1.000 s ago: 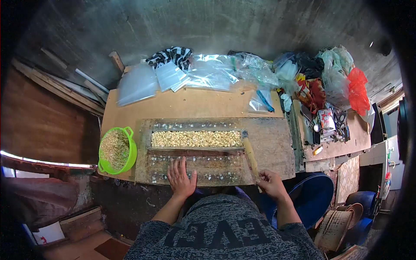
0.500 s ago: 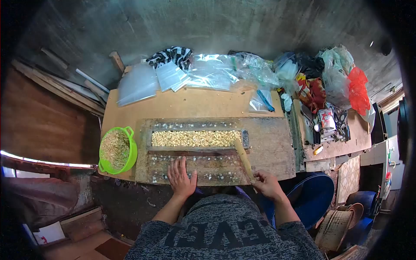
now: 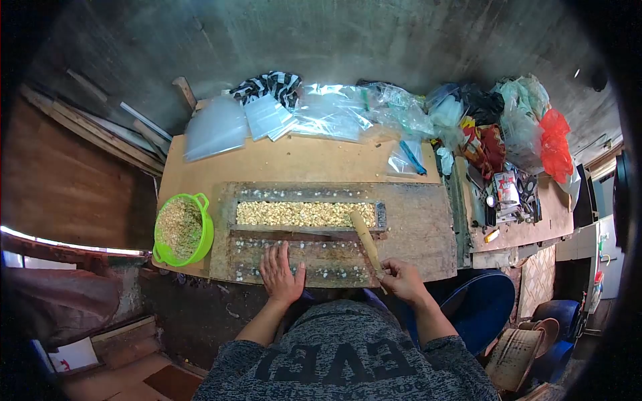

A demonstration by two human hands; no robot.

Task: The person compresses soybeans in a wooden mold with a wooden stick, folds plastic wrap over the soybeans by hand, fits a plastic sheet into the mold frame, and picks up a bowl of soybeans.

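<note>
A long, narrow wooden mould (image 3: 307, 229) sits on a worn board (image 3: 421, 234), with pale puffed grains (image 3: 287, 214) filling most of its slot. My right hand (image 3: 402, 281) grips the lower end of a flat wooden stick (image 3: 366, 242), whose upper tip rests over the grains near the slot's right end. Fingers apart, my left hand (image 3: 282, 273) lies flat at the board's front edge and holds nothing. Left of the board, a green basket (image 3: 208, 230) contains more of the grains.
Clear plastic sheets (image 3: 214, 130) and bags (image 3: 331, 113) line the back of the table (image 3: 281, 160). A blue cutter (image 3: 412, 158) lies at the back right. Tools and a red bag (image 3: 555, 147) are farther right. A blue barrel (image 3: 478, 307) stands below the table.
My right hand has moved left with the stick, and its tip has passed from the slot's right end to over the grains. My left hand stays in place on the board.
</note>
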